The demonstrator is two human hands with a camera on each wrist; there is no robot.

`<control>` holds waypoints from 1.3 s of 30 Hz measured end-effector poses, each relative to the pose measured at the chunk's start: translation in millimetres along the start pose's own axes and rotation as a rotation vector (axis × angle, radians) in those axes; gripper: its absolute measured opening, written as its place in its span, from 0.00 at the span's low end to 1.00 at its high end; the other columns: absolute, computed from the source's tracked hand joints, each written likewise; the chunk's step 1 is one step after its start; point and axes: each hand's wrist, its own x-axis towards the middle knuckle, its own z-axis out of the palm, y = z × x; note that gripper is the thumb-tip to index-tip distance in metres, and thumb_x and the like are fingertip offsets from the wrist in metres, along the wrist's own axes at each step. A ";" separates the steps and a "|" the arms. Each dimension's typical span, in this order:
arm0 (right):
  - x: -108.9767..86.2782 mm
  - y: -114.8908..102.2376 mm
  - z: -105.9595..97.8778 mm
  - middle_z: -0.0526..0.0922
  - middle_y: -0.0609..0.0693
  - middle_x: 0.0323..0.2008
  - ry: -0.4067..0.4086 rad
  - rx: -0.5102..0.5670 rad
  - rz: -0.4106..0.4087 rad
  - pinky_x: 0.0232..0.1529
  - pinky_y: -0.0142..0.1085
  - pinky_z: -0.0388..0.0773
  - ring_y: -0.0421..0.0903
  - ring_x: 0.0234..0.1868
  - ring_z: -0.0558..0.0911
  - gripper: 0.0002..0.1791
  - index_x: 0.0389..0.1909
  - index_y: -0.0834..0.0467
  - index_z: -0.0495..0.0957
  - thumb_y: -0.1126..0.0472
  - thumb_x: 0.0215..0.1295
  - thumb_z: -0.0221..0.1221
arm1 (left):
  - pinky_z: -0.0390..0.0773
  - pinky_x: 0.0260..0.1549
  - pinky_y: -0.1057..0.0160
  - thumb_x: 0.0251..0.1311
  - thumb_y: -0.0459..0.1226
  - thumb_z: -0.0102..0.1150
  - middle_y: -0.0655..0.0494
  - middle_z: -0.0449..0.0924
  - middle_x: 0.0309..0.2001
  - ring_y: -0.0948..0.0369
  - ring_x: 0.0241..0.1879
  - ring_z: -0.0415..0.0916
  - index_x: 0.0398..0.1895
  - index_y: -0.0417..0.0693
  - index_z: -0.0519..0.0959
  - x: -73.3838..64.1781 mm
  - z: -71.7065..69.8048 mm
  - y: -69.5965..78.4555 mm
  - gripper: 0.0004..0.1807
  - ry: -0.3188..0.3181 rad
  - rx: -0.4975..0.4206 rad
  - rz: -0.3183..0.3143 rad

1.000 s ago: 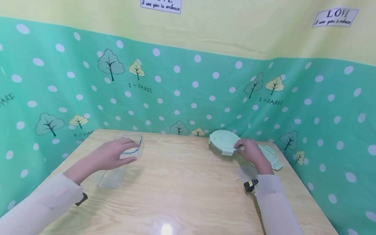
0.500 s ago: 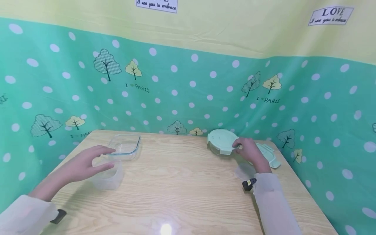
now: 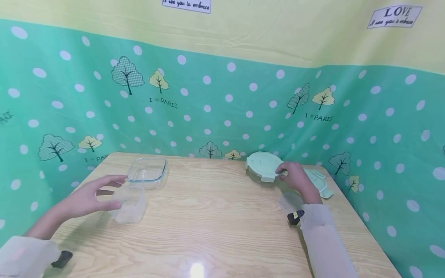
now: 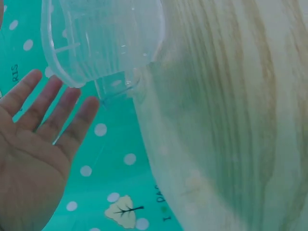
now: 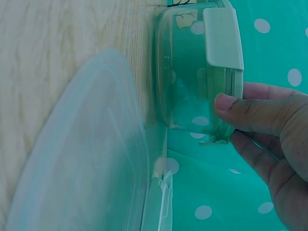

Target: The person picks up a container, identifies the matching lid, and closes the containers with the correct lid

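On the left, my left hand (image 3: 92, 195) reaches beside a translucent plastic food container (image 3: 135, 211), fingers apart and holding nothing. In the left wrist view, its fingertips (image 4: 86, 108) come right up to the container's rim. Behind that container stands an uncovered rectangular glass food container (image 3: 158, 182). At the back right, my right hand (image 3: 297, 180) pinches the edge of the mint-green lid (image 3: 262, 164) on a round glass food container (image 5: 185, 86). The right wrist view has the thumb against the lid's rim, with other fingers behind and below; one side clip hangs over the glass.
A translucent plastic lid (image 3: 289, 203) lies on the table (image 3: 208, 224) under the right wrist. Another mint-green clip lid (image 3: 323, 187) rests near the right edge, partly behind the right hand. A polka-dot curtain (image 3: 215, 96) closes off the back and sides.
My left hand has drawn back from the rectangular glass container and come nearer, to the translucent plastic container. The right hand keeps its pinch on the round container's lid.
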 end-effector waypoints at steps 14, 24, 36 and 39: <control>0.1 2.1 1.1 0.86 0.58 0.45 -0.005 0.000 -0.004 0.54 0.55 0.81 0.61 0.53 0.82 0.09 0.42 0.60 0.86 0.71 0.62 0.68 | 0.72 0.56 0.73 0.49 0.32 0.76 0.36 0.65 0.71 0.83 0.65 0.61 0.79 0.39 0.53 -5.1 9.2 -33.5 0.55 -0.196 -0.265 -0.007; 0.0 0.5 -0.7 0.86 0.58 0.45 -0.005 0.005 0.000 0.54 0.55 0.81 0.60 0.53 0.82 0.09 0.42 0.60 0.86 0.72 0.62 0.68 | 0.70 0.56 0.76 0.56 0.36 0.75 0.42 0.73 0.65 0.80 0.62 0.65 0.69 0.40 0.67 -3.6 12.7 -34.6 0.39 -0.202 -0.250 -0.047; -0.3 -1.9 -0.7 0.86 0.58 0.45 -0.007 -0.005 -0.012 0.54 0.55 0.80 0.61 0.53 0.82 0.09 0.42 0.61 0.86 0.72 0.62 0.68 | 0.74 0.55 0.72 0.57 0.37 0.74 0.41 0.72 0.65 0.73 0.63 0.68 0.69 0.41 0.67 3.7 4.9 -20.8 0.38 -0.159 -0.206 -0.045; -1.5 -3.6 -1.7 0.86 0.58 0.45 -0.009 -0.007 -0.008 0.55 0.56 0.80 0.61 0.53 0.81 0.09 0.42 0.61 0.86 0.72 0.62 0.68 | 0.74 0.57 0.69 0.57 0.40 0.75 0.46 0.74 0.64 0.72 0.63 0.68 0.69 0.44 0.67 10.8 5.1 -16.3 0.38 -0.153 -0.161 -0.038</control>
